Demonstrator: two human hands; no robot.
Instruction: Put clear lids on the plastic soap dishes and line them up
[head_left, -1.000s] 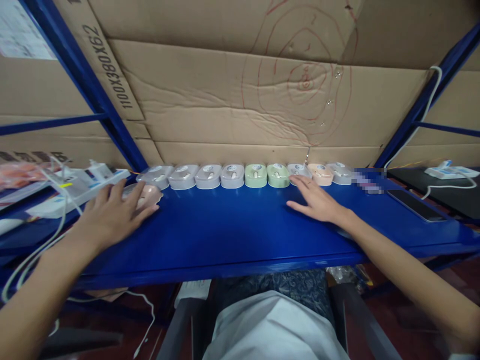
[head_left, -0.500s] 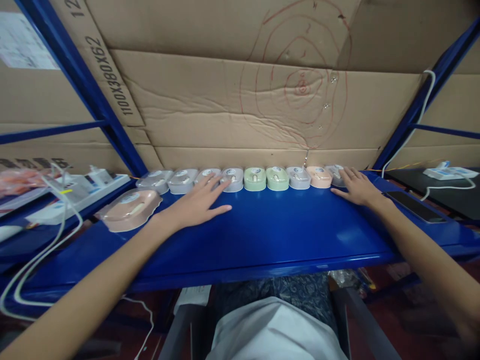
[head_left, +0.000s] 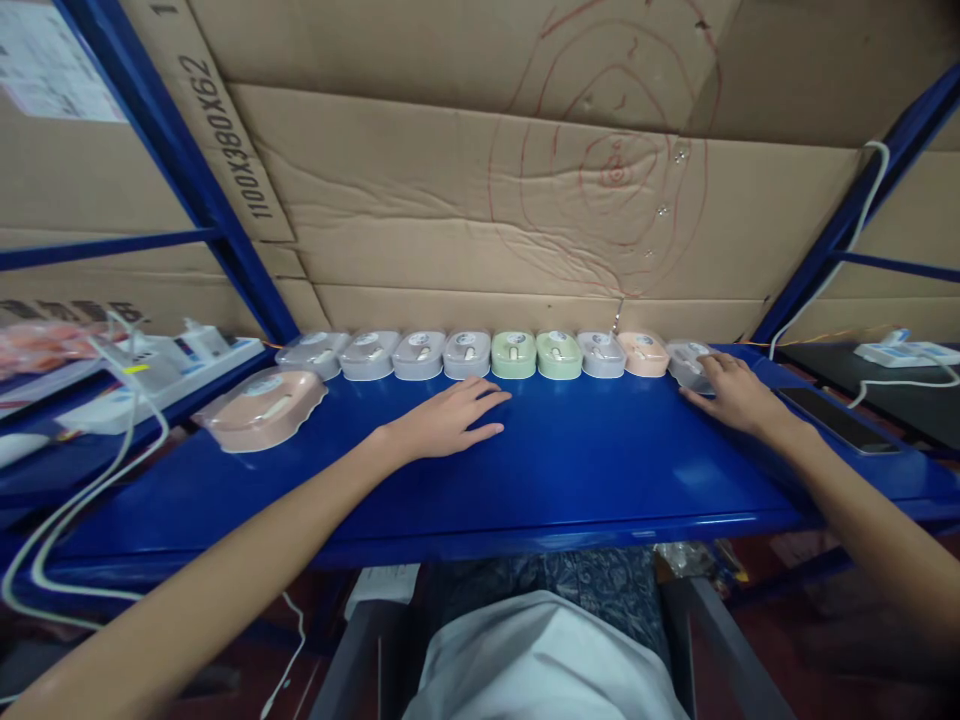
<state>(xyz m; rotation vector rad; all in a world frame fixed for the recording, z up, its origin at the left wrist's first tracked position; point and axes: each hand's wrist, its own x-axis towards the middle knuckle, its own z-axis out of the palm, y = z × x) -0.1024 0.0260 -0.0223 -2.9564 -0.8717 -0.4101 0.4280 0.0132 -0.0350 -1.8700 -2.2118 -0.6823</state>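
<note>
Small lidded plastic boxes with clear tops and round labels stand in a row along the back of the blue shelf point(head_left: 570, 470). They include a mauve box point(head_left: 420, 356), a green box point(head_left: 514, 356) and a peach box point(head_left: 645, 355). My left hand point(head_left: 450, 418) hovers or rests in front of the row, fingers apart and holding nothing. At the row's right end, my right hand point(head_left: 731, 390) has its thumb and fingers around the side of a grey box point(head_left: 686, 366), which sits slightly turned. A larger peach box point(head_left: 262, 408) in clear wrap lies at the left.
A cardboard wall point(head_left: 420, 190) with red rings drawn on it rises behind the row. A dark phone point(head_left: 836, 420) lies at the right. White power strips point(head_left: 97, 408) and cables point(head_left: 45, 530) crowd the left. Blue posts point(head_left: 810, 255) flank the shelf.
My left hand has drawn back from the mauve boxes and moved right, over the bare shelf. My right hand has shifted slightly right and nearer, and the grey box has come with it, away from the peach one.
</note>
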